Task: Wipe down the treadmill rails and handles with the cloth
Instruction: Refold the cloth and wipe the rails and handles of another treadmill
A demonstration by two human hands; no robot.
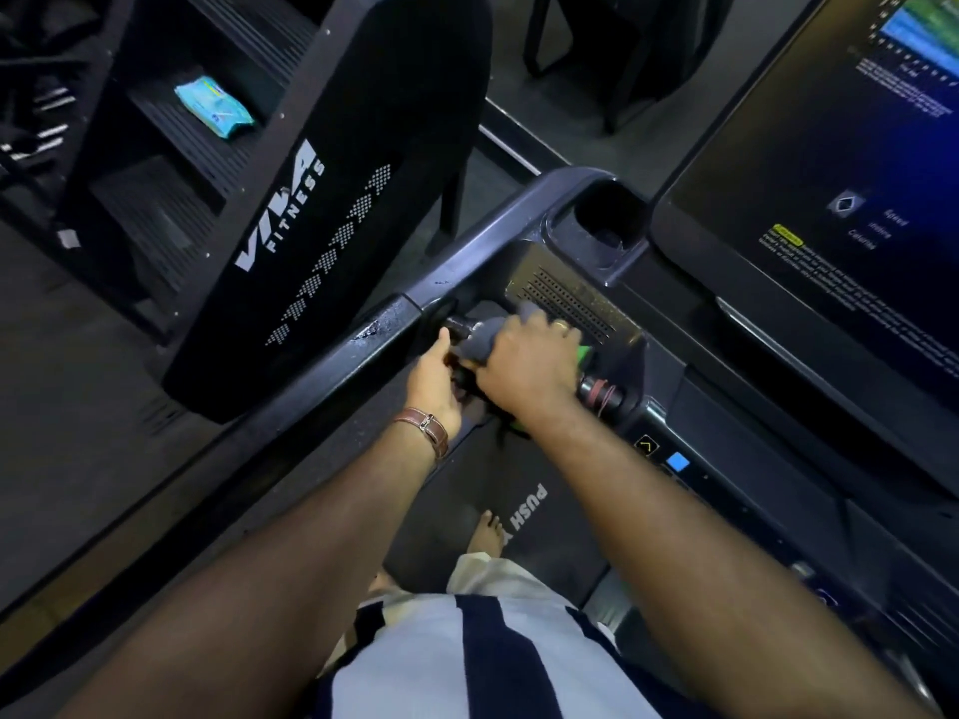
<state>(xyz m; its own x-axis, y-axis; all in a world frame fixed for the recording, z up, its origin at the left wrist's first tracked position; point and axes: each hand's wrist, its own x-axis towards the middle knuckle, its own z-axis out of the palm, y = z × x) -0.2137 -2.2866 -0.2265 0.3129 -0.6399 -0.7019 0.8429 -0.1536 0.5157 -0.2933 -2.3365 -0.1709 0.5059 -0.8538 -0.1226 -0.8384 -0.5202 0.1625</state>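
Observation:
A grey cloth (480,338) with a green edge is wrapped round the treadmill's front handle bar (602,394), a short black bar below the console. My right hand (524,365) grips the cloth and the bar from above. Just to its left, my left hand (433,378) holds the same bar's left end, thumb up; its fingers are hidden under the bar. The dark left side rail (373,334) runs diagonally from the console down to the lower left and looks wet near the handle.
The console has a cup holder (604,220), a vent grille and a large lit screen (840,189). A black stair machine (322,199) stands close on the left with a blue wipes pack (214,107) on a step. My bare foot (485,534) stands on the belt.

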